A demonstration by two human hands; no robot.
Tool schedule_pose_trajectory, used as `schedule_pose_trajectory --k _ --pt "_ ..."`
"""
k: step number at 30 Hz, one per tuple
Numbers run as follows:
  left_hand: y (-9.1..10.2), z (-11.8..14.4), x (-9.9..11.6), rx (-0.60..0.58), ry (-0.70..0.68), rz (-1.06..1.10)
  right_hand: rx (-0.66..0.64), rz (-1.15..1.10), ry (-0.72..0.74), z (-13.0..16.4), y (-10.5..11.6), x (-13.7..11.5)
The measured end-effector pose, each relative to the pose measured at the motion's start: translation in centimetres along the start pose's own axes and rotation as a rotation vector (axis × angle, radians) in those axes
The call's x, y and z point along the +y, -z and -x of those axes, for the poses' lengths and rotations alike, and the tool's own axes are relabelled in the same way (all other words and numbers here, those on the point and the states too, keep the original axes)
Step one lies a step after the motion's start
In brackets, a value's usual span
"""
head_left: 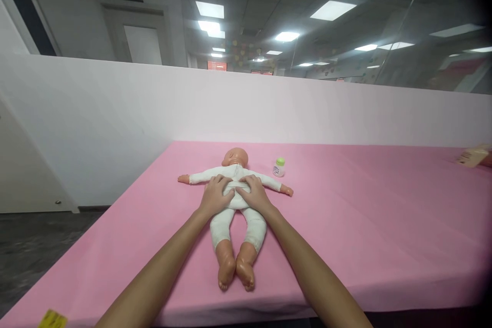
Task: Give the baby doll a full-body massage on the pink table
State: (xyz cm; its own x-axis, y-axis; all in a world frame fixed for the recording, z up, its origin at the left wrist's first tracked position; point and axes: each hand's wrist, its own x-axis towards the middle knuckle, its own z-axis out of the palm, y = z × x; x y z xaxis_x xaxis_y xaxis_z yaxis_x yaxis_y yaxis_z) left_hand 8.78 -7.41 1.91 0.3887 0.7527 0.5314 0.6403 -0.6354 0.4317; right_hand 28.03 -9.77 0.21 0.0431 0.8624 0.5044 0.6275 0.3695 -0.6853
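Observation:
A baby doll in a white one-piece suit lies on its back on the pink table, head away from me, arms spread, bare feet toward me. My left hand rests palm-down on the left side of the doll's belly. My right hand lies on the right side of the belly, fingers spread, thumbs nearly meeting at the middle. Both hands press flat on the suit rather than gripping it.
A small white bottle with a green cap stands just right of the doll's head. A tan packet lies at the table's far right edge. A yellow tag sits at the near left corner. A white partition wall backs the table.

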Motion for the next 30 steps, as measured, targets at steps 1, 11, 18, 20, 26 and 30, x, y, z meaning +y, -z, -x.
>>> schedule_pose_trajectory --k 1,11,18,20,26,30 --pt "-0.1 -0.1 -0.2 0.035 0.019 0.012 0.012 0.009 -0.002 0.0 -0.1 -0.1" --pt "0.2 -0.4 -5.7 0.235 0.245 0.186 0.133 -0.082 -0.002 -0.9 0.8 1.2" --pt "0.3 -0.7 -6.6 0.065 0.315 0.132 0.141 -0.12 -0.044 -1.3 1.1 2.6" --pt "0.2 -0.7 -6.3 0.032 0.314 0.101 0.122 -0.131 -0.063 -1.3 1.1 2.5" --pt "0.7 -0.6 -4.5 -0.027 0.365 0.216 0.07 -0.102 -0.108 -1.2 1.1 1.9" --pt "1.4 -0.6 -2.7 -0.118 0.407 0.263 0.062 -0.09 -0.159 -1.2 1.1 1.6"
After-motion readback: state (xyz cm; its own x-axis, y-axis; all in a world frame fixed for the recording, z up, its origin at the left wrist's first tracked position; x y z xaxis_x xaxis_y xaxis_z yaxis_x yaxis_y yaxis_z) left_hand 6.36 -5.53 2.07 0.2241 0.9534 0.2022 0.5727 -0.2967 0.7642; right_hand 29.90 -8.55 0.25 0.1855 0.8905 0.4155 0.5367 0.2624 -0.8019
